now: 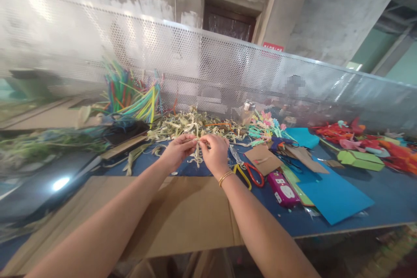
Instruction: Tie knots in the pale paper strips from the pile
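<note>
Cardboard sheet (182, 221) is lying before you | heap of pale strips (172, 125) is spreading beyond | your left hand (178, 153) and right hand (215, 152) are pinching the strip bundle (197, 156) between them | it's probably feeling light, soft, easily creased; you're best gripping its gathered middle

Matt strips (196, 157), smooth cardboard (192, 217), smooth blue paper (335, 195), shiny metal partition (182, 50)
</note>
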Demonstrator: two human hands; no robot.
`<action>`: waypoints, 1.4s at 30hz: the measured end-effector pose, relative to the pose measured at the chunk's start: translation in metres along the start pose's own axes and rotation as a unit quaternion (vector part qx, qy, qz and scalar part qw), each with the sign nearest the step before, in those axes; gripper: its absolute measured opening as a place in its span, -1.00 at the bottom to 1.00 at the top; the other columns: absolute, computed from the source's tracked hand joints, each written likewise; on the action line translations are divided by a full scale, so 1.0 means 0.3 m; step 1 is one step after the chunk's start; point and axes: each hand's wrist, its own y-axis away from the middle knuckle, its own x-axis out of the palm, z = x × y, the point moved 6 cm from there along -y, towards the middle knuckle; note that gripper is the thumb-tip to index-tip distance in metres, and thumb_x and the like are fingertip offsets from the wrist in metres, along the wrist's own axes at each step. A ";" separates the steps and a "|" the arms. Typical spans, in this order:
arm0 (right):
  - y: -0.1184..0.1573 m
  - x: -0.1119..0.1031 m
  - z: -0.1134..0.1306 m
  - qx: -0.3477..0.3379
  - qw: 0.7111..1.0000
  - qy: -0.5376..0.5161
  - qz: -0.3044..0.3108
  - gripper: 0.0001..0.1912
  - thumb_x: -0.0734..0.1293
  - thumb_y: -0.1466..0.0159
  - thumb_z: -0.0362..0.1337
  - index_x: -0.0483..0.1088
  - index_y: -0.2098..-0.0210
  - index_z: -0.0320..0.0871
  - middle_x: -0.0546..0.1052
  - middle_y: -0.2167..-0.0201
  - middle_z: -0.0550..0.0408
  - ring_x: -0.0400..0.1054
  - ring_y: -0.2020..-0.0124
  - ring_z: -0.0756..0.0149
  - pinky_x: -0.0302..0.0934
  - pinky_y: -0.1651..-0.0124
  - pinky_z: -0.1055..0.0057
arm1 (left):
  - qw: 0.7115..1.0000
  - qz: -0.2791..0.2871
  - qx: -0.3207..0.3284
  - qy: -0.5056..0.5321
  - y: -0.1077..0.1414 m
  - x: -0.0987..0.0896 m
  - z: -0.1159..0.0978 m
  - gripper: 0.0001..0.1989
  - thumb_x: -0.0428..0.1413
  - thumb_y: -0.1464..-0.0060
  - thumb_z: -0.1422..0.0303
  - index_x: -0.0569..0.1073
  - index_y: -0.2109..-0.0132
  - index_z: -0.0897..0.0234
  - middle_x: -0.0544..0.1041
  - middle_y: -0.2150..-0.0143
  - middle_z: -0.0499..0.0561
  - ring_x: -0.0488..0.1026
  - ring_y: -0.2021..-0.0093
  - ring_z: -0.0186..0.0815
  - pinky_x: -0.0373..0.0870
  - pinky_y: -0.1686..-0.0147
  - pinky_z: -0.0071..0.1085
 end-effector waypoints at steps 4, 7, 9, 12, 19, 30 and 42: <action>-0.003 -0.004 0.017 -0.042 0.999 0.019 0.014 -0.90 0.27 -0.27 -0.29 0.43 0.31 -0.04 0.52 0.31 0.12 0.31 0.16 0.26 -0.07 0.00 0.26 | 0.999 -0.013 -0.033 0.040 -0.001 -0.006 0.010 -0.75 0.34 0.23 0.45 0.47 0.33 0.31 0.45 0.50 -0.10 0.38 0.52 -0.49 0.35 0.46 -0.53; -0.005 -0.007 0.030 -0.068 0.997 0.028 0.028 -0.90 0.30 -0.23 -0.32 0.43 0.27 -0.02 0.52 0.28 0.13 0.28 0.12 0.24 -0.09 -0.03 0.23 | 0.996 -0.019 -0.045 0.072 -0.004 -0.008 0.014 -0.78 0.32 0.22 0.51 0.49 0.34 0.32 0.46 0.49 -0.09 0.40 0.51 -0.49 0.37 0.44 -0.55; -0.005 -0.008 0.033 -0.075 0.996 0.034 0.037 -0.88 0.30 -0.23 -0.32 0.44 0.24 -0.02 0.51 0.25 0.12 0.26 0.09 0.22 -0.10 -0.04 0.22 | 0.995 -0.017 -0.046 0.084 -0.005 -0.009 0.015 -0.79 0.32 0.22 0.53 0.49 0.35 0.32 0.47 0.48 -0.08 0.41 0.50 -0.50 0.38 0.43 -0.56; -0.006 -0.008 0.031 -0.074 0.996 0.036 0.045 -0.88 0.31 -0.23 -0.29 0.44 0.23 -0.01 0.51 0.23 0.11 0.25 0.09 0.22 -0.12 -0.04 0.21 | 0.997 -0.018 -0.037 0.072 -0.007 -0.013 0.013 -0.79 0.32 0.21 0.51 0.49 0.35 0.33 0.47 0.49 -0.08 0.40 0.50 -0.50 0.36 0.43 -0.56; -0.003 -0.007 0.020 -0.050 0.998 0.013 0.025 -0.85 0.28 -0.28 -0.16 0.45 0.33 -0.04 0.53 0.30 0.13 0.29 0.14 0.25 -0.09 -0.02 0.24 | 0.999 -0.030 0.014 -0.018 -0.008 -0.020 -0.005 -0.72 0.36 0.27 0.37 0.49 0.35 0.31 0.48 0.49 -0.09 0.40 0.50 -0.44 0.35 0.41 -0.47; 0.000 0.032 -0.044 0.063 0.996 -0.056 0.003 -0.82 0.35 -0.21 -0.14 0.43 0.43 -0.10 0.54 0.42 0.14 0.38 0.29 0.30 0.03 0.05 0.31 | 0.982 -0.016 0.080 -0.168 0.004 -0.010 -0.047 -0.74 0.32 0.23 0.30 0.51 0.33 0.29 0.51 0.46 -0.04 0.42 0.43 -0.35 0.34 0.33 -0.39; -0.019 0.051 -0.067 0.074 0.989 -0.061 0.113 -0.75 0.34 -0.20 -0.04 0.45 0.41 -0.09 0.55 0.39 0.16 0.37 0.23 0.31 0.01 0.05 0.33 | 0.946 0.034 0.098 -0.308 0.009 -0.016 -0.078 -0.74 0.26 0.11 0.23 0.50 0.29 0.29 0.48 0.48 -0.05 0.37 0.46 -0.37 0.27 0.41 -0.45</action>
